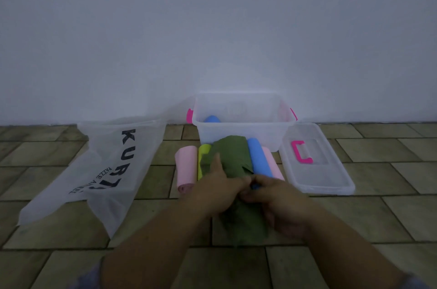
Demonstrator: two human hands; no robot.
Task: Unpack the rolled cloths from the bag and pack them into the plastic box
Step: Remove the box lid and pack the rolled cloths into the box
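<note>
A green cloth [233, 158] lies loosely unrolled on the floor tiles, reaching from the box front toward me. My left hand [221, 186] presses on it, and my right hand [272, 196] pinches its edge beside the left. Under and beside it lie a pink roll [186, 168], a yellow-green roll [203, 158], a blue roll [259, 158] and another pink roll [274, 165]. The clear plastic box [241, 133] with pink handles stands behind them against the wall, with one blue roll [212, 119] inside. The flat translucent bag [104, 170] with dark letters lies at left.
The box's clear lid [331, 177] with a pink handle lies on the floor to the right of the rolls. A plain wall rises right behind the box. Tiled floor stretches to both sides and toward me.
</note>
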